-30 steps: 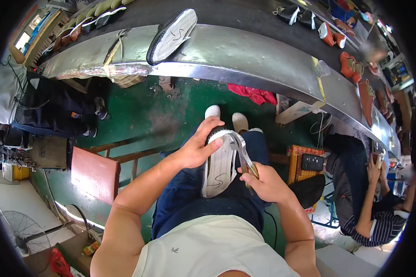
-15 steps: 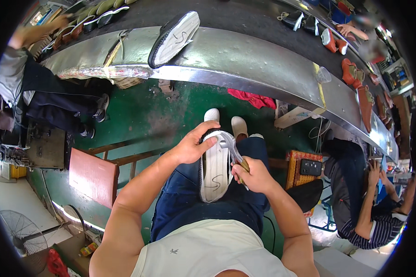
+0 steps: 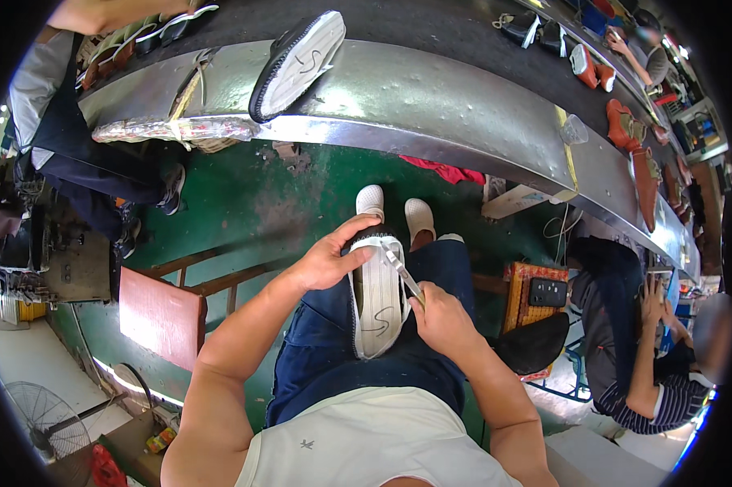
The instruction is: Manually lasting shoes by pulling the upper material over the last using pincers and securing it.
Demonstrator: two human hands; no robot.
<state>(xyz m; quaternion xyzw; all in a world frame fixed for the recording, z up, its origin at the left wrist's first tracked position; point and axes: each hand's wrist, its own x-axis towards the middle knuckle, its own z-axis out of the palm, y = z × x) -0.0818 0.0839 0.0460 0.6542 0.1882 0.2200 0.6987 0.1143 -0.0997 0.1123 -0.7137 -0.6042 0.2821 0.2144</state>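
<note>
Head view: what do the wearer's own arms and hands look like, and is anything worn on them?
The left hand and right hand are ungloved; no watch or bracelet shows. The left arm and right arm are bare, without cables. The cream top appears sleeveless, with a small dark mark.

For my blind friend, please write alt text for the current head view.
A person's left hand grips an elongated white-soled, black-edged shoe; the right hand holds a silver metal tool at its far end. Ahead, a similar shoe rests on a grey metal bench.
</note>
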